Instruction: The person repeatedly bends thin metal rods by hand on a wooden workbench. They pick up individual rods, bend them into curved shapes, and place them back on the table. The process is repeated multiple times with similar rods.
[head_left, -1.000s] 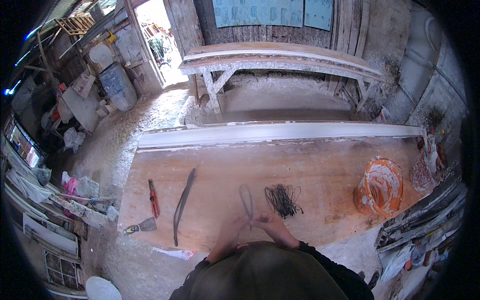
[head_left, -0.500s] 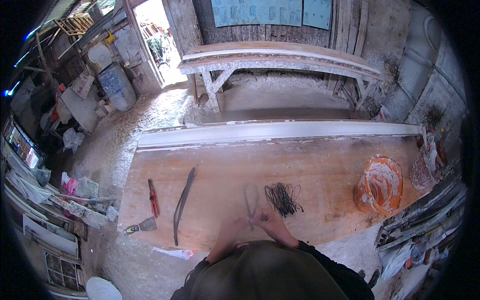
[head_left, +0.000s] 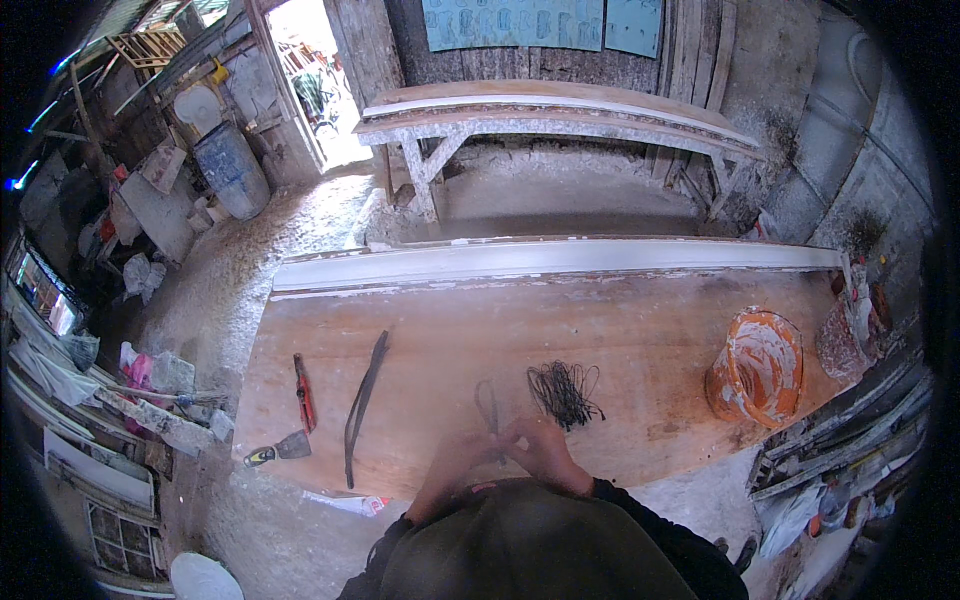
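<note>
Hands meet just beyond the person's dark clothing, fingers nearly closed: the left hand (head_left: 463,457) and the right hand (head_left: 540,450) come together at the base of a thin cord loop (head_left: 486,400), the fingertips seemingly pinched narrow on it, though blur hides which fingers bear the grip. The loop rises away from the fingers above the near part of the desk (head_left: 640,345). It looks light and pliable, with enough spring to keep its round; it should suit a fingertip pinch at the gathered base, since a grip on the bow would probably squash it. Just right of the loop lies a loose black cord bundle (head_left: 566,395), likely soft and prone to snagging, best lifted by its middle. To the left rest a scraper (head_left: 282,448), a red-handled tool (head_left: 305,397) and a long dark strip (head_left: 365,410), apart from one another. Well to the right stands an orange bucket (head_left: 755,370), smeared white inside. Along the desk's far edge runs a long white moulding (head_left: 560,258). Farther back are a second desk (head_left: 560,128), a blue barrel (head_left: 232,172) and a bright doorway (head_left: 320,95).
</note>
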